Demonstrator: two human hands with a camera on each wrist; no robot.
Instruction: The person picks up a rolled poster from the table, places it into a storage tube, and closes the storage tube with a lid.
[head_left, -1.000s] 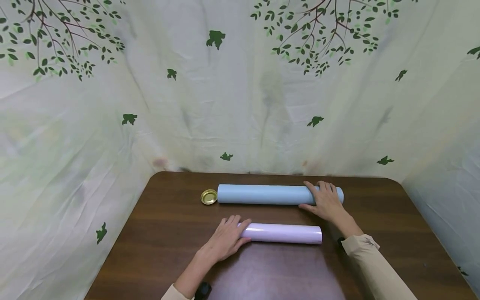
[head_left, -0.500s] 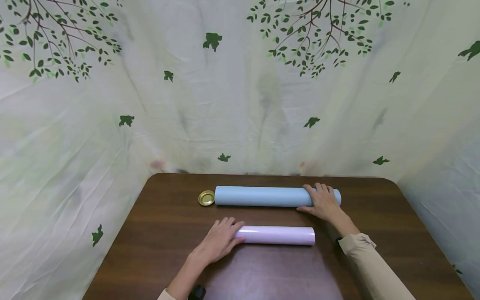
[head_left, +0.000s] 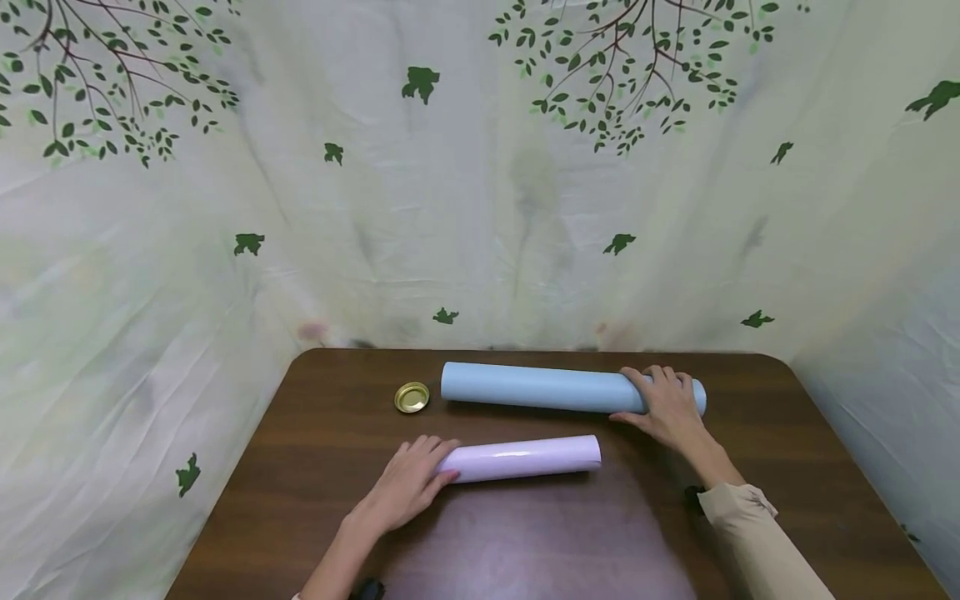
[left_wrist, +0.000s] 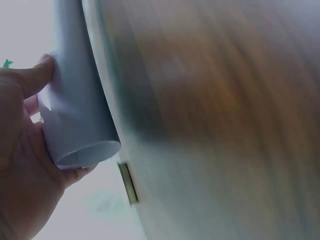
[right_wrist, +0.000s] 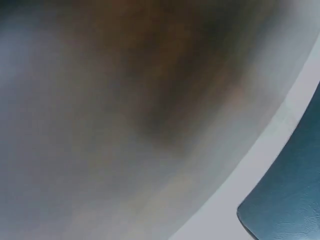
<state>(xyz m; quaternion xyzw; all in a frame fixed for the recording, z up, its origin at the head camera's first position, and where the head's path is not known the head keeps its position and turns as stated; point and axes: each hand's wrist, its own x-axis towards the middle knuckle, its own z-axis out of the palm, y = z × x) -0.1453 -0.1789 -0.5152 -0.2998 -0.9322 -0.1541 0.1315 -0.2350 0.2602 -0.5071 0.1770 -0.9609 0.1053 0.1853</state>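
My left hand [head_left: 408, 483] grips the left end of a glossy lilac paper roll [head_left: 521, 458], which is angled with its right end farther back. In the left wrist view the roll [left_wrist: 80, 100] shows a hollow open end, with the thumb and fingers [left_wrist: 37, 75] around it. My right hand [head_left: 669, 408] holds a longer light-blue tube [head_left: 536, 387] near its right end, fingers over the top and thumb on the near side. In the right wrist view only part of the blue tube [right_wrist: 287, 190] shows, and the hand is outside that view.
A round gold lid [head_left: 412, 397] lies left of the blue tube, with a gap between them. Both tubes are over a dark brown wooden table [head_left: 337, 442] with rounded far corners. Behind it hangs a pale cloth backdrop [head_left: 480, 200] printed with leaves.
The lilac roll has moved left with my left hand and turned slightly. The blue tube has shifted right with my right hand, away from the gold lid, its left end swinging back.
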